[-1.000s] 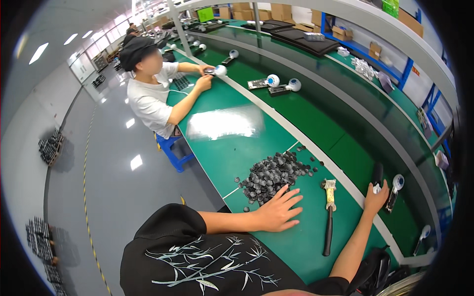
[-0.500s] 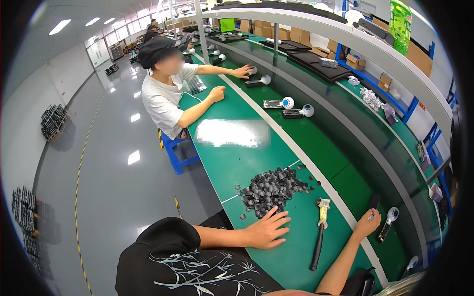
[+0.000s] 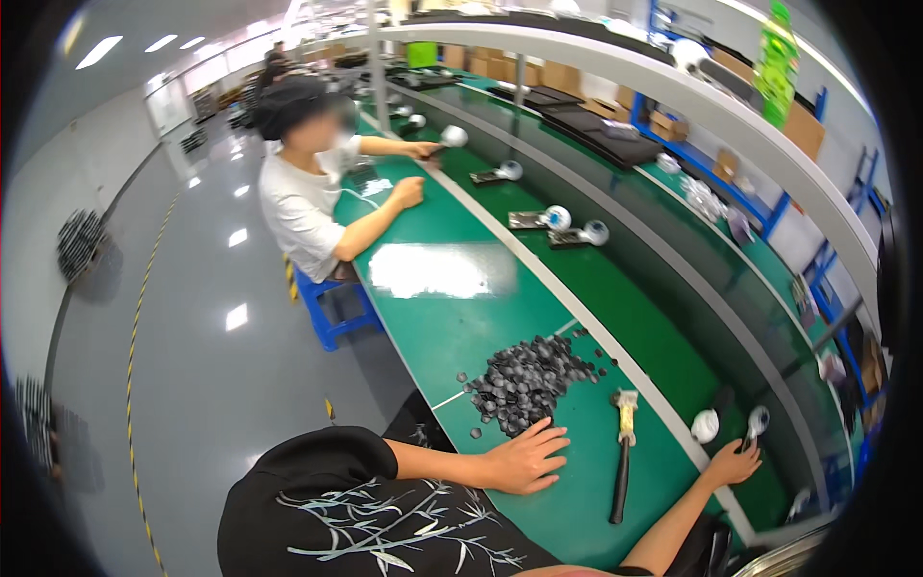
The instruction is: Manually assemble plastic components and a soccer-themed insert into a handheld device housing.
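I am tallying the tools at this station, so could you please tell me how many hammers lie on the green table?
1. The hammer lies on the green table, between the left hand and the right hand, beside the pile of dark discs. Others may be hidden.

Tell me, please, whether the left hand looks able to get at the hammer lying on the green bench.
Probably yes: the left hand rests flat on the bench near the hammer, with only bare green surface between them.
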Demonstrator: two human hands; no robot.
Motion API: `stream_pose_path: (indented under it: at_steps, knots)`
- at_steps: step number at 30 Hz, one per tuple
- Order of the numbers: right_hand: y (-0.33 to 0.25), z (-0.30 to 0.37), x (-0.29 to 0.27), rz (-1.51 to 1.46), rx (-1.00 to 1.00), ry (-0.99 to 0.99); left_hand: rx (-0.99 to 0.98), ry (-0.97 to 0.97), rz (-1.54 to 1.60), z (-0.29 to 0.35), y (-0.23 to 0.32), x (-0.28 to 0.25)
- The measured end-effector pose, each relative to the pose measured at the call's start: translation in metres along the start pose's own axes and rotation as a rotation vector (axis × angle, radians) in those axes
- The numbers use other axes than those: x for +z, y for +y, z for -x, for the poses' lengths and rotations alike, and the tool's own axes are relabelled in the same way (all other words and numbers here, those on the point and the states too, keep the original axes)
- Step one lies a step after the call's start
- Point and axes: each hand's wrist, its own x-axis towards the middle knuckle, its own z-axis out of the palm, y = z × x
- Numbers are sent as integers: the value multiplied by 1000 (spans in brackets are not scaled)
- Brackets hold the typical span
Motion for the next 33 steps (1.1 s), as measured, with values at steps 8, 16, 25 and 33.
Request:
stream_pose_path:
  at_steps: [8, 16, 25, 33]
  knots:
    - [-16, 4, 11, -46, 353, -422, 14, -100, 26, -9, -7, -1]
    - [-11, 5, 12, -65, 608, -368, 25, -55, 43, -13, -6, 14]
    - [-25, -9, 12, 7, 569, -585, 123, 8, 28, -6, -18, -2]
    - [30, -61, 16, -1304, 1039, -519, 173, 323, 310, 14, -17, -1]
